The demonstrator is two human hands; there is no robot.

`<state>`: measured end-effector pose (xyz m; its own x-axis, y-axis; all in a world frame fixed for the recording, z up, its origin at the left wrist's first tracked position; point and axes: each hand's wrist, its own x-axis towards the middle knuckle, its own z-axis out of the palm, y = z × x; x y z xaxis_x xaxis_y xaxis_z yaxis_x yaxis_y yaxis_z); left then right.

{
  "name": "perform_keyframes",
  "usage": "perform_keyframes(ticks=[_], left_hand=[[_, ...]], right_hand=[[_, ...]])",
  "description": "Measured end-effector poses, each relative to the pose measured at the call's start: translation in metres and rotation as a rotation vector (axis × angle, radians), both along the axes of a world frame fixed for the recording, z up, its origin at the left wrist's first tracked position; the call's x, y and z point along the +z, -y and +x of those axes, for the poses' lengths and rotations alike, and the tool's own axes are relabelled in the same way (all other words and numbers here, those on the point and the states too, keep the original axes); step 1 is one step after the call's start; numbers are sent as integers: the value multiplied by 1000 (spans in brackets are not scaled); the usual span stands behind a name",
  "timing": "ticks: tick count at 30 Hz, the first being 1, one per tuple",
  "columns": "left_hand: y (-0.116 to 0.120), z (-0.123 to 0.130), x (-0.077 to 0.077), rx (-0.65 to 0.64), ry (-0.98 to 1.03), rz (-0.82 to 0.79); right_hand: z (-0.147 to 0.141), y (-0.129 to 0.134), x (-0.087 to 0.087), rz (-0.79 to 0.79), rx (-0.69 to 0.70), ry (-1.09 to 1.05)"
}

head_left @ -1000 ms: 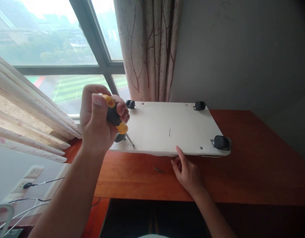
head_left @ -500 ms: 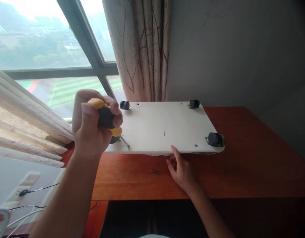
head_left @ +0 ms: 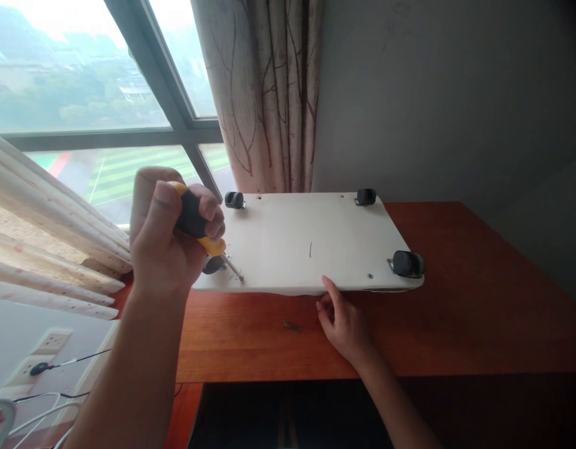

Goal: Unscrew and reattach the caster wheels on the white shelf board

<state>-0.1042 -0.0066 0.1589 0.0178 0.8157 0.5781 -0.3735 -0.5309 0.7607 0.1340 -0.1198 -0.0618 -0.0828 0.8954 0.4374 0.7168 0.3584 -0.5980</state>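
Wrapped around the yellow-and-black handle, the fingers and thumb of the left hand [head_left: 171,218] are clamping the screwdriver [head_left: 191,215]. The handle is leaning further left over the white board [head_left: 292,240] than it was a second ago, while the tip is staying at the same place near the board's front left corner. The view is sitting slightly to the right of where it was, so everything is appearing further left. The right hand [head_left: 345,321] is keeping its place at the front edge, its index fingertip touching the board, the thumb and index finger standing apart and the other fingers curling.

From the left hand's grip, the screwdriver's shaft is slanting down and to the right, reaching a small metal spot on the board. One dark wheel [head_left: 214,264] is showing partly behind the screwdriver, close to the shaft; another wheel [head_left: 406,263] is standing at the right front corner. The board is lying on the wooden table [head_left: 456,299], and a small metal piece [head_left: 292,326] is resting in front of it.
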Motion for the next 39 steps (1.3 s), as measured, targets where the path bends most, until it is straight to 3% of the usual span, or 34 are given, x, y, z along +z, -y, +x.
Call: perform_keyframes(ticks=[8, 12, 19, 29, 36, 39], left_hand=[[-4, -6, -5, 95, 4, -16], [-7, -7, -8, 35, 93, -128], [-5, -3, -15, -43, -19, 63], [-10, -2, -17, 95, 157, -211], [0, -2, -24, 45, 37, 15], [3, -5, -28, 46, -9, 1]], right_hand=[[0, -1, -1, 43, -6, 11], [0, -1, 0, 56, -4, 13], [0, 0, 2, 55, -13, 17], [0, 1, 1, 47, -7, 14], [-1, 0, 4, 62, -8, 17], [-2, -1, 6, 78, -12, 17]])
